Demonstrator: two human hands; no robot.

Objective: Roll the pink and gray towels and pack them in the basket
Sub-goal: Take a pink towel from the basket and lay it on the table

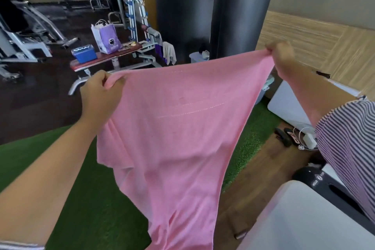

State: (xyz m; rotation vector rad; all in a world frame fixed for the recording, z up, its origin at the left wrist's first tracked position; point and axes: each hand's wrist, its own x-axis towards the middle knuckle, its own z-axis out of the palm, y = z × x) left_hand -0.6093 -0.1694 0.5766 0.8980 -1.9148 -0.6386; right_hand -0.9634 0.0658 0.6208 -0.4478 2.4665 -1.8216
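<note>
Pink towel (172, 138) hangs limp, light and floppy, stretched between left hand (99, 91) and right hand (281, 57), each pinching a top corner; corners seem the best hold.

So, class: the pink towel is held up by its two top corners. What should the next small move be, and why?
Probably bring the two corners together to fold it lengthwise. The left hand and right hand each pinch a top corner, and the pink towel hangs spread wide and unrolled in the air; narrowing it first should make rolling easier.
</note>
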